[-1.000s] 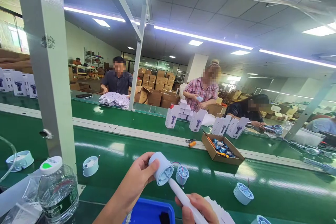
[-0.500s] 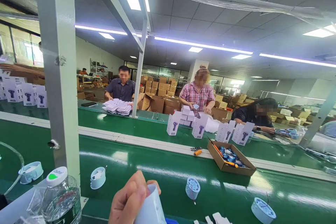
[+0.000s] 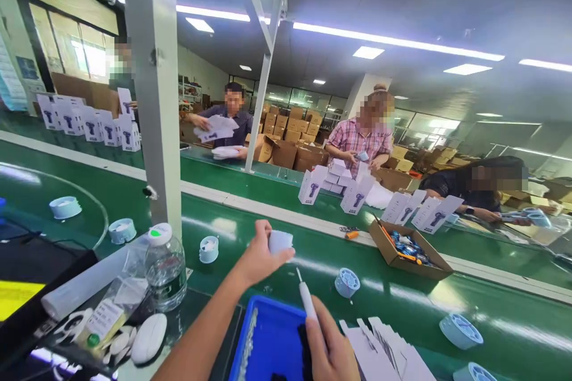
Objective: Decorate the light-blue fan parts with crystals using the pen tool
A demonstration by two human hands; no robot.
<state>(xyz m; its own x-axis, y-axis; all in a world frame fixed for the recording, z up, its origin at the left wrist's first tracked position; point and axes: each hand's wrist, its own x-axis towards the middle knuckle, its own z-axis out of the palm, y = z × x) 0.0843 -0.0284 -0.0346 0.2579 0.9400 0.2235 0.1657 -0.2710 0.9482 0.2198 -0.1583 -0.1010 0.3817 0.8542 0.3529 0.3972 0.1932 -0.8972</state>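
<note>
My left hand [image 3: 261, 259] is closed around a light blue plastic ring-shaped housing [image 3: 281, 242], held over the green conveyor belt [image 3: 250, 220]. My right hand [image 3: 330, 345] grips a slim white pen-shaped tool [image 3: 308, 300] with a thin metal tip pointing up and away from me. Below and between the hands sits a blue plastic bin [image 3: 268, 339], with dark items partly hidden at its right side. Similar light blue housings lie on the belt, one [image 3: 209, 249] left of my left hand and another [image 3: 347, 283] to the right.
White cardboard pieces [image 3: 384, 351] lie right of my right hand. A water bottle [image 3: 165, 274], a white mouse [image 3: 149, 338] and a grey post [image 3: 156, 101] stand left. Across the belt are an open carton [image 3: 409, 250] of blue parts, white boxes [image 3: 355, 195] and several people.
My view has swung left and down. The left hand with the housing now appears farther out over the belt. My right hand with the white tool has come into view.
</note>
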